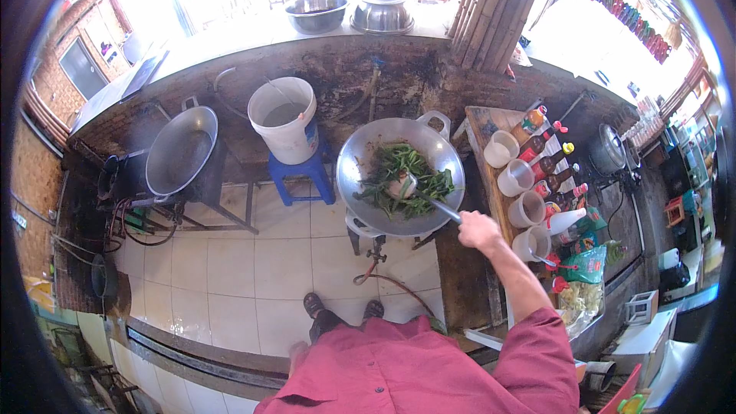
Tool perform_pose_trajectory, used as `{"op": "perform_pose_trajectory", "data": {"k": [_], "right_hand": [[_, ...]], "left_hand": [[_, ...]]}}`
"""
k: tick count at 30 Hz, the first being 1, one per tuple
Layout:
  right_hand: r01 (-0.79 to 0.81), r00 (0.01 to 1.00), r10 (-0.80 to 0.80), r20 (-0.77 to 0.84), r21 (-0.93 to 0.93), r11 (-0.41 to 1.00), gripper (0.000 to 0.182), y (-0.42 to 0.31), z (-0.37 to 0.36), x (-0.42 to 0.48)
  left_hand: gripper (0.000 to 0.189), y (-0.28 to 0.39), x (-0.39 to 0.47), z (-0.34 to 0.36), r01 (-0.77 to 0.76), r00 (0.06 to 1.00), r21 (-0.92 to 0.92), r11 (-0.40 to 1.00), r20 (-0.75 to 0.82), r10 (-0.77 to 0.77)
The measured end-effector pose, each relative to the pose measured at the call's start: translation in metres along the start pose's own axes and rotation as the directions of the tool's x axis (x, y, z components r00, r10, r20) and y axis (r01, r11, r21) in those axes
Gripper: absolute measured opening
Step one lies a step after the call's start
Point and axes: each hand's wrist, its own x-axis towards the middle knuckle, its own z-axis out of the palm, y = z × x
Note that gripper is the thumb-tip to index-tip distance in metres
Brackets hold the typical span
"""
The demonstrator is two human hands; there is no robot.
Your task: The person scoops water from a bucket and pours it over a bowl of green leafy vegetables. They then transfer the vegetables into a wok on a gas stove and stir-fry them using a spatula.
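My right hand (480, 230) grips the handle of a metal ladle (440, 205). The ladle's bowl rests among leafy greens (397, 169) in a large two-handled metal wok (356, 155); something pale shows at the bowl. Below the wok are a burner stand and a gas valve (376, 254) with a hose. My left hand (297, 352) hangs low at my side, blurred and partly hidden by my shirt, so its fingers cannot be made out.
A white bucket (282, 141) stands on a blue plastic stool (302, 175). A second wok (182, 152) sits further left. On the right, a wooden table (480, 126) bears plastic tubs (516, 177), sauce bottles (542, 146) and bags. Metal basins (316, 14) top the wall. A hose (402, 283) crosses the floor.
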Motion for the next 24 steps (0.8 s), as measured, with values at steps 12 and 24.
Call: {"op": "perform_pose_trajectory", "data": {"k": [12, 24], "right_hand": [[0.012, 1.000, -0.011, -0.026, 0.013, 1.000, 0.026, 0.003, 0.002, -0.003], [-0.110, 0.991, 0.110, -0.076, 0.003, 0.994, 0.026, 0.025, -0.005, 0.010]], "left_hand": [[0.029, -0.022, 0.025, 0.000, -0.062, 0.997, 0.176, 0.983, 0.057, 0.053], [0.038, -0.015, -0.007, -0.005, 0.124, 0.992, 0.012, 0.992, -0.024, -0.123]]}}
